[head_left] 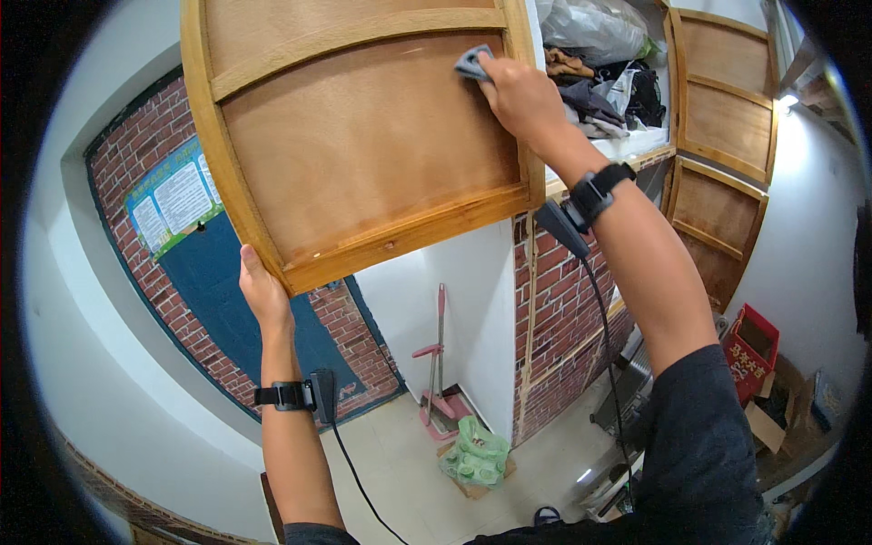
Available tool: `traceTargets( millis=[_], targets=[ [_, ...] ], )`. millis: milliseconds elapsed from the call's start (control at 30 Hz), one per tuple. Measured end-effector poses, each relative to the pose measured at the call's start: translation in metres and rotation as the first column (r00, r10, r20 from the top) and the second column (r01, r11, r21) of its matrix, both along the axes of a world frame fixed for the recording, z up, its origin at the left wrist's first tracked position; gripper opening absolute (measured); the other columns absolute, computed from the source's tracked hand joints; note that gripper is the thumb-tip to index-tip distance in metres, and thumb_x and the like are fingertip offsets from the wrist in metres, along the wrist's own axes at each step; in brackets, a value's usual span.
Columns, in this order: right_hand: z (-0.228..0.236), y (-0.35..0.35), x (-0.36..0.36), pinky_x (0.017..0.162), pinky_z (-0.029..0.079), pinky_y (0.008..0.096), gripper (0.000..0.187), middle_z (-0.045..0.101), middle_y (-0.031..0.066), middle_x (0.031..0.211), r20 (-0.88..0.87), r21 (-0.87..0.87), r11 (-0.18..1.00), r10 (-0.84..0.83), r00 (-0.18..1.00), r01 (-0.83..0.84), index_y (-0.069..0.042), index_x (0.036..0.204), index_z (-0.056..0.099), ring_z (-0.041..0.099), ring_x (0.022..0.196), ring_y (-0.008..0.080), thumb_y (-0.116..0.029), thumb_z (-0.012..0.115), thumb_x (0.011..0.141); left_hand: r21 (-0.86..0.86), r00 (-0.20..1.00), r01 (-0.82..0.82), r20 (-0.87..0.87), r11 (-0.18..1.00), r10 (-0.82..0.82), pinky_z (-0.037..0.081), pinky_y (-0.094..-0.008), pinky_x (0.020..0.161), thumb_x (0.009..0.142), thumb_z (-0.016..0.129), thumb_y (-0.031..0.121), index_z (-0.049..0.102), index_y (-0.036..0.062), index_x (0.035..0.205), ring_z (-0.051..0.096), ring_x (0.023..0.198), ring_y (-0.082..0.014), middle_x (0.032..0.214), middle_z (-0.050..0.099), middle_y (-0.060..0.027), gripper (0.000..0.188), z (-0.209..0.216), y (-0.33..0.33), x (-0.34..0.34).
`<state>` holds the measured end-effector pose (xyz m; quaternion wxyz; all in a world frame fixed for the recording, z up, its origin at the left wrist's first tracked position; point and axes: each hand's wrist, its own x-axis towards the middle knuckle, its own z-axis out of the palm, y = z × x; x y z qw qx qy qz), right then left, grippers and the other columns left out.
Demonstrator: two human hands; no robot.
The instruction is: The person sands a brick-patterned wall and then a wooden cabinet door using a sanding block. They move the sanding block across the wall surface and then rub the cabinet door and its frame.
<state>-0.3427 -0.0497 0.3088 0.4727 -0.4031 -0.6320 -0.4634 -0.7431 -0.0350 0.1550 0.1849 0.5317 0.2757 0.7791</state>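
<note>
A wooden cabinet door [363, 154] with a framed brown panel hangs open in front of me. My right hand [529, 102] is closed round a folded grey cloth [470, 64], which lies against the panel near its upper right corner. At the door's lower left corner, my left hand [264, 289] grips the frame edge, its thumb up along the side and the other fingers hidden behind the wood.
Right of the door, an open cupboard holds clothes [590, 104] and a plastic bag [595, 27]. More wooden doors [722, 82] stand open beyond. Below are a pink broom and dustpan [440, 404], a green plastic bag [477, 454] and a red box [752, 350].
</note>
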Motion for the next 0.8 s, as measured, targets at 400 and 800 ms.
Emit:
traceTargets(
  millis=[400, 800],
  targets=[
    [-0.105, -0.053, -0.003, 0.071, 0.056, 0.0523, 0.017, 0.069, 0.0245, 0.079, -0.005, -0.56, 0.828, 0.035, 0.999, -0.032, 0.001, 0.088, 0.067, 0.068, 0.079, 0.0433, -0.016, 0.063, 0.089, 0.003, 0.999, 0.046, -0.029, 0.999, -0.046, 0.05, -0.0302, 0.092, 0.108, 0.037, 0.055, 0.055, -0.0042, 0.129, 0.063, 0.105, -0.0169, 0.118, 0.065, -0.0113, 0.065, 0.001, -0.005, 0.001],
    [0.016, -0.038, -0.015, 0.075, 0.057, 0.052, 0.017, 0.071, 0.0212, 0.085, -0.125, -0.071, 0.995, 0.064, 0.99, -0.073, -0.004, 0.091, 0.071, 0.07, 0.079, 0.0413, -0.019, 0.062, 0.09, 0.028, 0.999, -0.008, -0.045, 1.0, 0.01, 0.048, -0.0306, 0.091, 0.11, 0.037, 0.051, 0.059, -0.0034, 0.121, 0.059, 0.101, -0.0144, 0.111, 0.065, -0.0083, 0.06, 0.001, -0.013, 0.002]
  ],
)
